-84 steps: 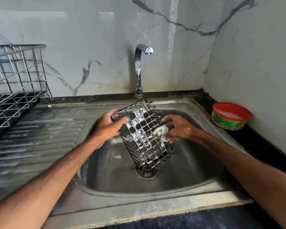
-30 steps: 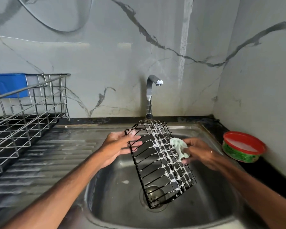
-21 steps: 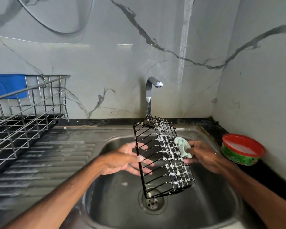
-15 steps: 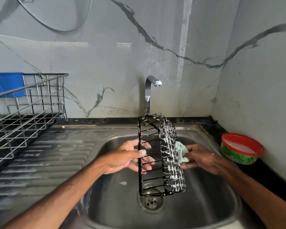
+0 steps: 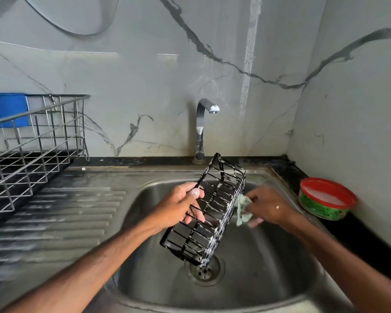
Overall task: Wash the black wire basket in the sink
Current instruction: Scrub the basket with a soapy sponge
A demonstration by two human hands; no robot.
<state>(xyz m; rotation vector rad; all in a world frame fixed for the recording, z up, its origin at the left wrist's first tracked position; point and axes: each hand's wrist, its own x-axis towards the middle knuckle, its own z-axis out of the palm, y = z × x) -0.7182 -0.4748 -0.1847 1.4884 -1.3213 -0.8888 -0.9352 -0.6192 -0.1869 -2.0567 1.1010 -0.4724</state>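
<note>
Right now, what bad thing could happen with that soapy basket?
The black wire basket is foamy and only the left hand grips it, so it might slip and clang into the sink. The right hand presses a cloth against thin wires, so fingers could get pinched.

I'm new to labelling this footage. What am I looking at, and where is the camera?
No machine here: a person works with bare hands, and the single camera sits on their head, looking forward and down, so both forearms reach in from below. The left hand grips the black wire basket, tilted over the steel sink and streaked with white suds. The right hand holds a pale green cloth at its side. No water runs from the tap. A steel dish rack stands at left; a red-rimmed green tub sits on the counter at right.
</note>
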